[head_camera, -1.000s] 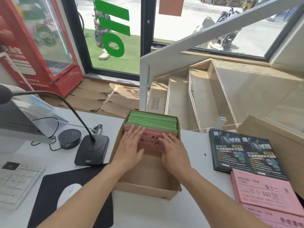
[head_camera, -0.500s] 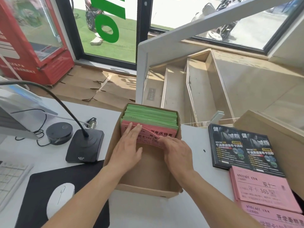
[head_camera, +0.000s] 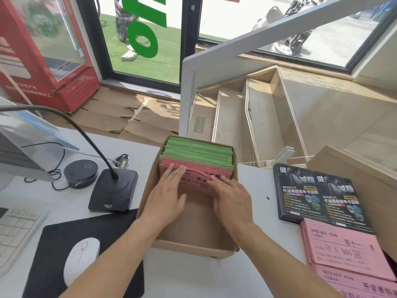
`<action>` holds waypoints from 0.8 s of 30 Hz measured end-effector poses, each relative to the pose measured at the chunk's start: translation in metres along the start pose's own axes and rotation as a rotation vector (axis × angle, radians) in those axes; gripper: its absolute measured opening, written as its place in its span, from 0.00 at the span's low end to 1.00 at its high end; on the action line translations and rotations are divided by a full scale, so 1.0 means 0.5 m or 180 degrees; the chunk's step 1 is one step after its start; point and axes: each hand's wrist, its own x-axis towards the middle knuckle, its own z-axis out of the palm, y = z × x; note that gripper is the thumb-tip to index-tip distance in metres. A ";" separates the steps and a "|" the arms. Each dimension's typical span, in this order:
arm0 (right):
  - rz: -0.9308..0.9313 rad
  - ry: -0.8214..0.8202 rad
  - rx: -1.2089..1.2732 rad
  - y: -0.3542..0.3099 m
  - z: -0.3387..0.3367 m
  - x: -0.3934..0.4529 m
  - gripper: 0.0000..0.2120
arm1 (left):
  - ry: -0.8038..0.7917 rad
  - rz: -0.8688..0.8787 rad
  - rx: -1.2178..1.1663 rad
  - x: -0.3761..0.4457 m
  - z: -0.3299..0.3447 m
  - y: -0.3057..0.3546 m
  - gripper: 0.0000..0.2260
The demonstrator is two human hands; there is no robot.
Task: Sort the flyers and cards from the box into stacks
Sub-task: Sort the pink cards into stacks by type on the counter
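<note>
Step in hand: you separate pink cards (head_camera: 194,179) from green ones (head_camera: 198,150) standing at far end of box (head_camera: 189,247), mid-worktop. Left hand (head_camera: 166,195) lies flat on front pink card, fingers straight, close together. Right hand (head_camera: 231,198): fingers curl over card tops, seem to peel front few; pinch not clear. Next, judged: clamp bundle, lift straight up past box walls. Near half of box open. Landing room tight at right: black flyers (head_camera: 318,194), pink stacks (head_camera: 343,250) near worktop (head_camera: 253,280) edge.

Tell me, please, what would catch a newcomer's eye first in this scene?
Probably both hands, left hand and right hand, fingering pink cards in the cardboard box at centre, with green cards packed behind. Black flyers and pink stacks lie to the right.
</note>
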 end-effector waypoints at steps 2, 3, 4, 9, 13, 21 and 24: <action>0.0000 -0.0042 -0.0051 0.001 -0.001 0.000 0.25 | -0.0008 0.0000 -0.0026 0.000 0.002 -0.003 0.35; -0.0013 -0.0048 -0.0085 0.000 -0.002 0.000 0.25 | -0.0008 0.0011 -0.0027 -0.001 0.002 -0.003 0.35; -0.0026 -0.0030 -0.0111 -0.001 -0.005 0.000 0.25 | -0.0002 0.0021 -0.0025 -0.002 0.002 -0.003 0.35; 0.0101 -0.0072 0.0111 -0.005 -0.018 0.002 0.23 | 0.0153 -0.0083 0.0059 -0.005 0.000 0.000 0.32; 0.0055 -0.0633 0.0201 -0.014 -0.034 0.007 0.31 | 0.0574 -0.0001 0.0278 0.005 -0.002 -0.006 0.28; 0.0844 0.0598 0.2104 0.007 -0.110 -0.028 0.25 | 0.0880 0.0514 -0.0239 -0.011 -0.040 0.014 0.23; 0.0822 0.0781 0.2526 0.039 -0.194 -0.051 0.28 | 0.1002 0.1017 -0.0903 -0.047 -0.070 0.080 0.16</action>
